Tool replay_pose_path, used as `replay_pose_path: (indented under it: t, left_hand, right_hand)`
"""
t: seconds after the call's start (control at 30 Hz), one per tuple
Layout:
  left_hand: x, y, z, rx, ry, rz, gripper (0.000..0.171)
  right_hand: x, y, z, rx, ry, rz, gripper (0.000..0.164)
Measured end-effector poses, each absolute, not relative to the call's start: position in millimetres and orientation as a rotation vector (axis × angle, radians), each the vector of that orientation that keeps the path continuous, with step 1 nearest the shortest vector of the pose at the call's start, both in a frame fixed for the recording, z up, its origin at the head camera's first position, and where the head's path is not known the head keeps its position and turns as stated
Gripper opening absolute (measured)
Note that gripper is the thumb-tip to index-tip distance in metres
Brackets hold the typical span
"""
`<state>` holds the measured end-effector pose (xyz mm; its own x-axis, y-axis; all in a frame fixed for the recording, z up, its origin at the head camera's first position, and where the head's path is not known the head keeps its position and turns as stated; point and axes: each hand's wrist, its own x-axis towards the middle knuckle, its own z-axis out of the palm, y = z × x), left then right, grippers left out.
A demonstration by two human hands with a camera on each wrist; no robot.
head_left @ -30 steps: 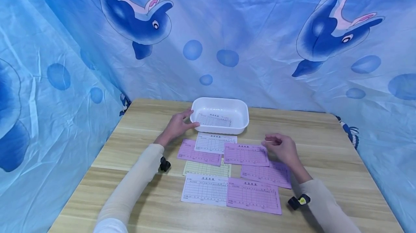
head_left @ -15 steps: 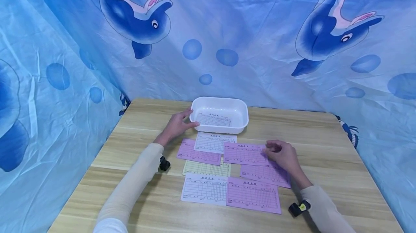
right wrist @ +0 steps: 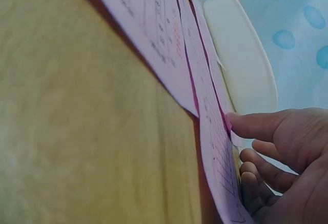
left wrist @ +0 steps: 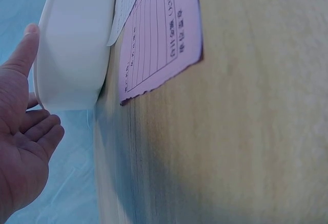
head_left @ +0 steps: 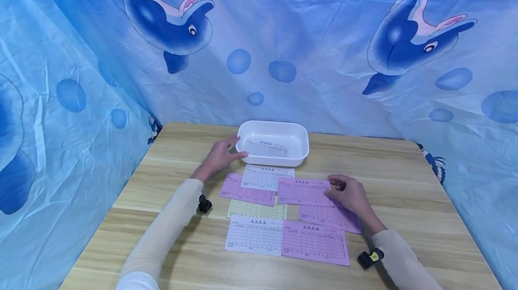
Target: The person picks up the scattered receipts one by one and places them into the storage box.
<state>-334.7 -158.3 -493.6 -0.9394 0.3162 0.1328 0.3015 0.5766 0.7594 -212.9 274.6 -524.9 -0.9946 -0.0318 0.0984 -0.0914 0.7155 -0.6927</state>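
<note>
In the head view, my left hand [head_left: 220, 158] holds the left end of a white plastic tray [head_left: 297, 161], thumb on the near rim and index finger at the end wall. Its other fingers curl loosely beside the tray in the left wrist view. My right hand [head_left: 353, 194] pinches the right edge of a pink receipt slip [head_left: 304, 192]. From the right wrist, the thumb [right wrist: 256, 125] presses at that slip's edge, the other fingers bent below. A second pink slip [head_left: 329, 218] lies partly under it. Inside the tray rests a white slip [head_left: 265, 149].
Several more slips overlap on the wooden table [head_left: 194, 254]: a white slip [head_left: 263, 178] by the tray, a pink slip [head_left: 243, 189], a yellow slip [head_left: 256, 209], a front white slip [head_left: 252, 236] and a front pink slip [head_left: 314, 243]. A blue dolphin curtain [head_left: 323, 101] hangs behind.
My right hand has come down and slightly left onto the upper pink slip's right edge, its thumb and index closing there. My left hand stays at the tray.
</note>
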Motion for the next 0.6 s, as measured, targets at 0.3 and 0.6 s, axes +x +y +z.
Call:
replay_pose_path:
  t: [0.3, 0.6]
  left_hand:
    - [-334.7, -158.7, -493.3, 0.551, 2.775, 1.331, 0.085]
    - [-334.0, -158.1, -491.4, 0.538, 2.766, 1.329, 0.084]
  right_hand:
    - [-214.3, 273.5, -523.1, 0.066, -2.867, 1.204, 0.046]
    - [-214.9, 273.9, -521.7, 0.08, -2.869, 1.255, 0.038]
